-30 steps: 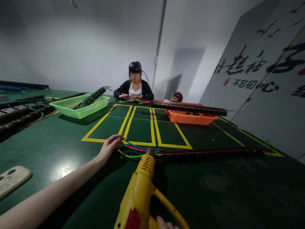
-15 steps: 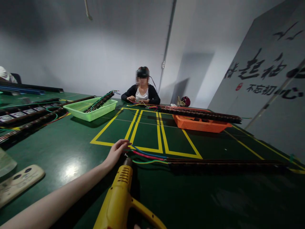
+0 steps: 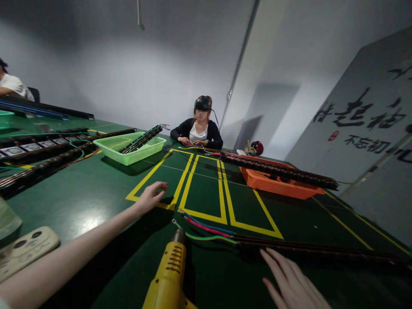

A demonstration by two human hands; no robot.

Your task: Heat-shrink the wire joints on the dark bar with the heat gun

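The right hand (image 3: 291,283) is now showing open and empty, off the yellow heat gun (image 3: 169,274) it gripped earlier, while the left hand (image 3: 151,196) is lifting away from the wires, fingers loosely spread. One heat gun is lying between the two hands, its nozzle just beside three coloured wires (image 3: 206,228) trailing from one long dark strip (image 3: 315,249) right beyond the right hand's fingertips.

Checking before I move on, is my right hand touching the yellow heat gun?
Apart. The head view shows bare green table between the open right hand and the yellow heat gun.
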